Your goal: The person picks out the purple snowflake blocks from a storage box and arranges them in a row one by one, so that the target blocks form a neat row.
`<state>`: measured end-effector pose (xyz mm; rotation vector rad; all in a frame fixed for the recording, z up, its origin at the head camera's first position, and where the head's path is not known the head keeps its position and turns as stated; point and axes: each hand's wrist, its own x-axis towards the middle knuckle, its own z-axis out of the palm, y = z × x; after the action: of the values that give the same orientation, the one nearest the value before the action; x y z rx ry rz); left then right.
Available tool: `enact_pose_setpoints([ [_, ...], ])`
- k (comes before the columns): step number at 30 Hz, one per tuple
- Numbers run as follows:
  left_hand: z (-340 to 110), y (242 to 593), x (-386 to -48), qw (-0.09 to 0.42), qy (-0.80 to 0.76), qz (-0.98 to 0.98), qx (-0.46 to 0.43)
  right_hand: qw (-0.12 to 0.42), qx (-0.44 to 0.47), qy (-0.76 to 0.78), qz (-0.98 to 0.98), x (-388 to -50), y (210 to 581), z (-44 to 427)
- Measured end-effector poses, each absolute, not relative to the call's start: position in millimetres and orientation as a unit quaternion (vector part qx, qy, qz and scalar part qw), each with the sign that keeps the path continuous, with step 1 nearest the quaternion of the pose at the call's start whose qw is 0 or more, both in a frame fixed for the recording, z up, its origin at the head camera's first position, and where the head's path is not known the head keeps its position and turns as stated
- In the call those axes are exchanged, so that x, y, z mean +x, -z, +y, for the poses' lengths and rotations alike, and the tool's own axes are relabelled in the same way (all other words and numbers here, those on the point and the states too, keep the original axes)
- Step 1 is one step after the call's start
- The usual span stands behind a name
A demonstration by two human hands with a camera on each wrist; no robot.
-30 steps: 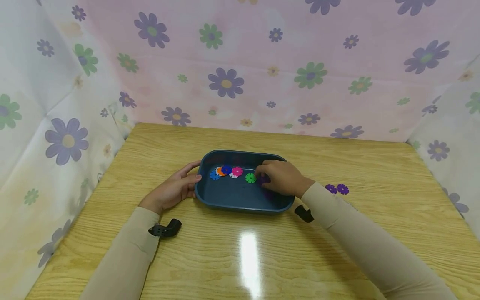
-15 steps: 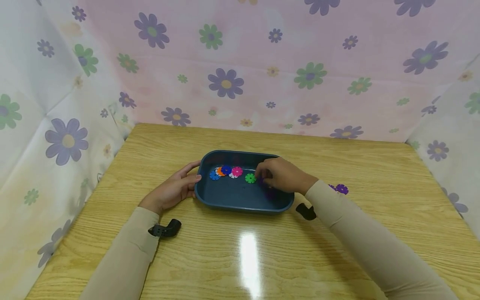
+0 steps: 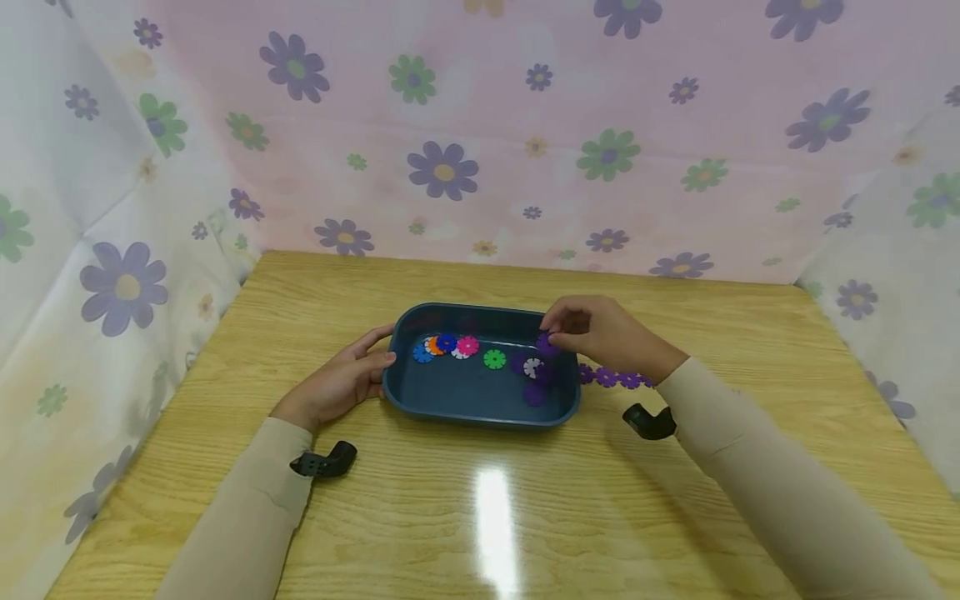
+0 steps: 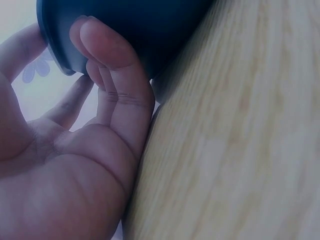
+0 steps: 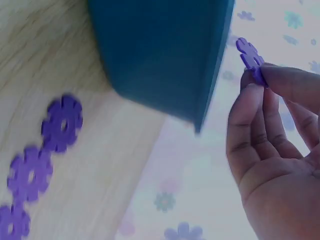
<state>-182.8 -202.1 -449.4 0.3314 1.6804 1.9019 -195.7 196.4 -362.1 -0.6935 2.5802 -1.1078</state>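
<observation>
A dark blue plastic bin [image 3: 457, 390] sits on the table. My left hand [image 3: 337, 379] holds its left end, fingers bent against the outer wall [image 4: 165, 30]. Over the bin's right rim, my right hand [image 3: 615, 337] pinches a purple snowflake disc [image 5: 254, 62] between thumb and fingers. Inside the bin lie other notched discs: a blue one [image 3: 422, 354], a pink one [image 3: 468, 346], a green one [image 3: 495, 359], a white one [image 3: 531, 367] and some purple ones [image 3: 535, 394]. Just right of the bin lies a row of purple discs [image 3: 606, 377], joined edge to edge in the right wrist view, partly hidden by my right hand.
The wooden table [image 3: 390, 517] extends around the bin. Flower-printed cloth [image 3: 510, 150] hangs behind the table and at both sides. A black strap-on camera mount [image 3: 326, 461] is on the left sleeve, another [image 3: 651, 422] near the right cuff.
My right hand has risen from inside the bin and moved right to its rim, bringing out a purple disc. White and purple discs beneath now show. My left hand stays on the bin.
</observation>
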Motion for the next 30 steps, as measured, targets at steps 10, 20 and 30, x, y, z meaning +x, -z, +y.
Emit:
enact_pose_setpoints([
  [10,-200.7,448.3,-181.5,0.287,-0.713,0.628,0.119,0.075,-0.169,0.354,0.917,-181.2,353.4,258.7],
  [20,-201.2,447.4,-181.3,0.286,-0.712,0.629,0.123,0.076,-0.104,0.328,0.936,-171.1,370.4,325.7],
  [30,-202.8,450.9,-182.4,0.283,-0.698,0.644,0.135,0.115,-0.057,0.333,0.934,-167.7,390.3,376.9],
])
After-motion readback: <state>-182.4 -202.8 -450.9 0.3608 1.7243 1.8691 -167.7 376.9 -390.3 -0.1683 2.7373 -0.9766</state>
